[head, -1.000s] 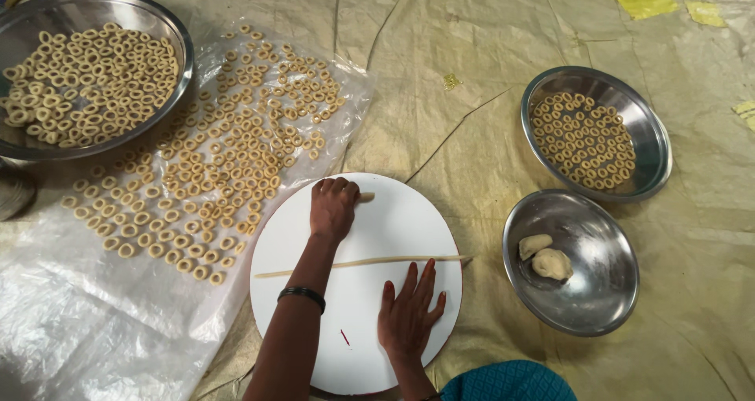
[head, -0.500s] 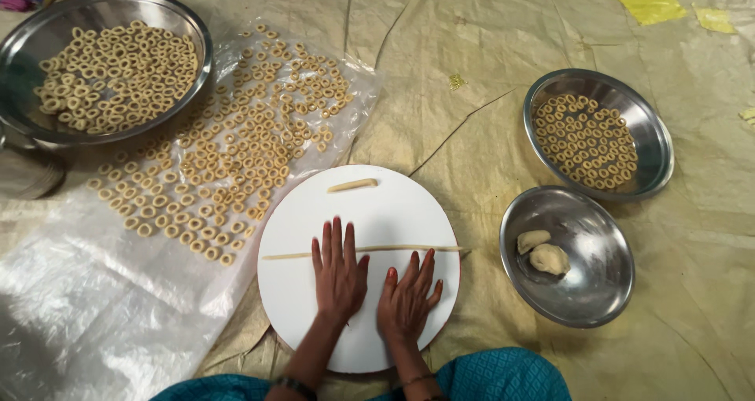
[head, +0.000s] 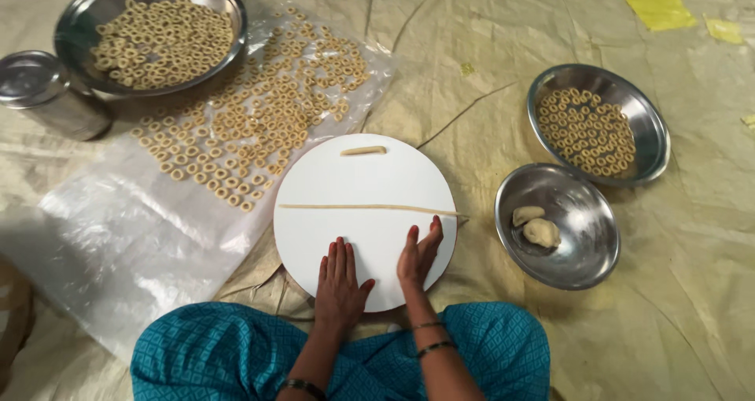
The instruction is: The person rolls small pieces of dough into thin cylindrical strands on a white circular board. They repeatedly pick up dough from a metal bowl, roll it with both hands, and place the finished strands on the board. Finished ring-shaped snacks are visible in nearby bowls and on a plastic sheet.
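At centre, a round white board (head: 366, 193) lies on a tan ground sheet (head: 472, 39). Both hands rest on the board's 6 o'clock half: the left hand (head: 340, 283) lies flat, palm down, fingers straight and close together, holding nothing; the right hand (head: 418, 252) is tilted onto its edge, fingers extended, likewise empty. Just beyond the fingertips, toward 12 o'clock and apart from them, a long thin dough rope (head: 370, 207) crosses the board from 9 to 3 o'clock, its right end reaching the rim. A short dough stub (head: 363, 150) lies near the board's 12 o'clock edge.

Containers: at 3 o'clock, a steel bowl (head: 578, 259) holds two dough lumps (head: 536, 226); just beyond it, at 2 o'clock, a second steel bowl (head: 649, 130) holds a layer of small dough rings. At 10 o'clock, a large steel basin (head: 220, 0) is heaped with rings; a lidded steel canister (head: 47, 94) stands beside it. Between basin and board, a clear plastic sheet (head: 134, 228) carries loose rings (head: 259, 118) spread flat.
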